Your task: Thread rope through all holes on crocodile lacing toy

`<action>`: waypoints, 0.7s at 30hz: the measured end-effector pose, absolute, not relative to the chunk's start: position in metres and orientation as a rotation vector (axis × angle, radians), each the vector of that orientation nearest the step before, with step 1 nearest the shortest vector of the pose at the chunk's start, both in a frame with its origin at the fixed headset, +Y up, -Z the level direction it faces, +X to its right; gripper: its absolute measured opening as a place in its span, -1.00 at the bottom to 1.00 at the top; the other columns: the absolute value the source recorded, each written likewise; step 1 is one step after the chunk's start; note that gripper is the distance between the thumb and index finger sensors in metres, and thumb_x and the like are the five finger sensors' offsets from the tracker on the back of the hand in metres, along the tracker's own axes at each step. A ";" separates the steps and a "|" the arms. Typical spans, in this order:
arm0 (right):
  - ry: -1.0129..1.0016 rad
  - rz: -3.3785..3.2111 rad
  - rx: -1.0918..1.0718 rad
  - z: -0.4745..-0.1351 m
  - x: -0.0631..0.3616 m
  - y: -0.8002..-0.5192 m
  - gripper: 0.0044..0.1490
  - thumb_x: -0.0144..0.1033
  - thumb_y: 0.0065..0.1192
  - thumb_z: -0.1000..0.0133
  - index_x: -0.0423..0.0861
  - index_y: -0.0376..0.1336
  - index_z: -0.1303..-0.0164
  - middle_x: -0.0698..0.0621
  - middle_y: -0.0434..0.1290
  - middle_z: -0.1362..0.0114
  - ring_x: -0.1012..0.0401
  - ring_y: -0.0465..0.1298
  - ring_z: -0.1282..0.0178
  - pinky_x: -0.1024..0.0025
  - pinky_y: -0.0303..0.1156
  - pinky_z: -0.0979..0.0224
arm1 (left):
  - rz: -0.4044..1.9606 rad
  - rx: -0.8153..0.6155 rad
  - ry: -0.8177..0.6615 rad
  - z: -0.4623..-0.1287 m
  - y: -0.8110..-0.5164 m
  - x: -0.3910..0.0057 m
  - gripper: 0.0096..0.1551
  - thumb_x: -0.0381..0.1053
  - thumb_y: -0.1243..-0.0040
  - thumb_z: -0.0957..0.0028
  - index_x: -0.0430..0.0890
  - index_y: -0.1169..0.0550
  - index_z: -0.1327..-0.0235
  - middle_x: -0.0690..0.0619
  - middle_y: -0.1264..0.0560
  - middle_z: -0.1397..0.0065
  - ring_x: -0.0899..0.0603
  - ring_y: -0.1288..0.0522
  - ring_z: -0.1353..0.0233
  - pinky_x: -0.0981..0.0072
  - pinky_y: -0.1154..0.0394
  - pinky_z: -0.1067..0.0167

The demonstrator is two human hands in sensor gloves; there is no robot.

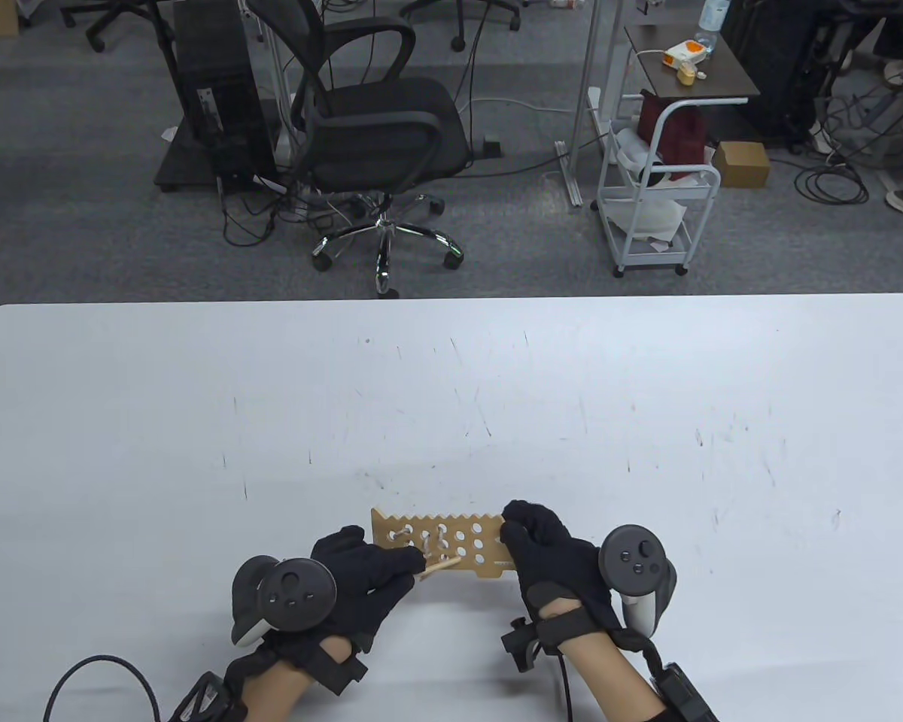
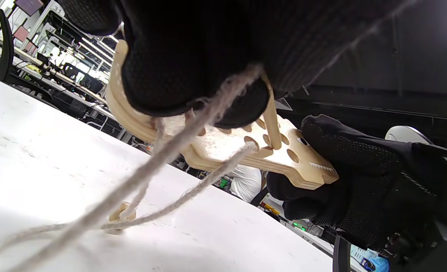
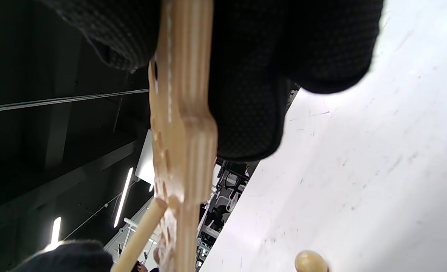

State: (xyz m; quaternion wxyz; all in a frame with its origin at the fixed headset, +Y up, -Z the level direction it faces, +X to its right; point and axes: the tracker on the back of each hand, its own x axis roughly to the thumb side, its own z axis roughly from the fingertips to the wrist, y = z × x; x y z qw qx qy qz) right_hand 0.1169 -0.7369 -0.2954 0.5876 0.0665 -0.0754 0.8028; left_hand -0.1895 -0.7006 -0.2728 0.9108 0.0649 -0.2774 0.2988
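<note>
Crocodile lacing toy [image 1: 442, 543], a flat wooden board w/ jagged top edge & rows of round holes, was held up off the white table [image 1: 451, 391] near its front edge, between both gloved hands. R hand [image 1: 553, 560] gripped the board's right end, fingers curled over it; in the right wrist view the board [image 3: 182, 124] showed edge-on, clamped between thumb & fingers [image 3: 246, 94]. L hand [image 1: 361, 579] sat at the board's lower left, pinching a thin wooden needle stick [image 1: 440, 566] whose tip lay against the board's face by the holes. Left wrist view: the stick [image 2: 272, 119] went into a hole from under the glove fingers [image 2: 193, 56]. Rope [image 2: 163, 151], pale & twisted, ran from the L fingers down toward the table, another strand coming out of a hole in the board [image 2: 223, 147] & trailing down to a small wooden bead [image 2: 121, 216] lying on the tabletop. White rope loops showed in the left-hand holes in the table view [image 1: 421, 538]. Beyond the table: black office chair [image 1: 369, 128], white cart [image 1: 658, 188].
</note>
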 end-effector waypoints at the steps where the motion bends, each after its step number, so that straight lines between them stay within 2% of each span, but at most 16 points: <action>1: -0.176 1.874 0.158 -0.295 0.116 -0.737 -0.38 -0.13 0.27 -0.06 -0.25 0.29 -0.20 -0.06 0.67 -0.05 0.07 0.76 0.12 0.17 0.58 0.02 | 0.615 0.134 -0.570 -0.273 -0.700 -0.189 -0.56 0.07 -0.44 0.07 0.13 -0.71 -0.11 0.09 -0.79 0.06 -0.12 -0.70 -0.03 -0.20 -0.32 -0.44; 15: -0.151 1.897 0.208 -0.288 0.105 -0.733 -0.35 -0.17 0.26 -0.05 -0.27 0.25 -0.25 -0.10 0.64 -0.10 0.05 0.75 0.09 0.17 0.58 0.01 | 0.706 0.201 -0.574 -0.268 -0.697 -0.189 -0.52 0.13 -0.45 0.11 0.11 -0.72 -0.10 0.10 -0.80 0.12 -0.10 -0.71 0.01 -0.18 -0.34 -0.43; 21: -0.111 1.876 0.239 -0.286 0.099 -0.734 -0.32 -0.19 0.27 -0.05 -0.29 0.23 -0.28 -0.12 0.63 -0.13 0.03 0.74 0.07 0.16 0.57 0.01 | 0.635 0.258 -0.543 -0.266 -0.697 -0.189 -0.44 0.17 -0.44 0.13 0.17 -0.65 -0.20 0.12 -0.71 -0.03 -0.11 -0.61 -0.12 -0.15 -0.30 -0.45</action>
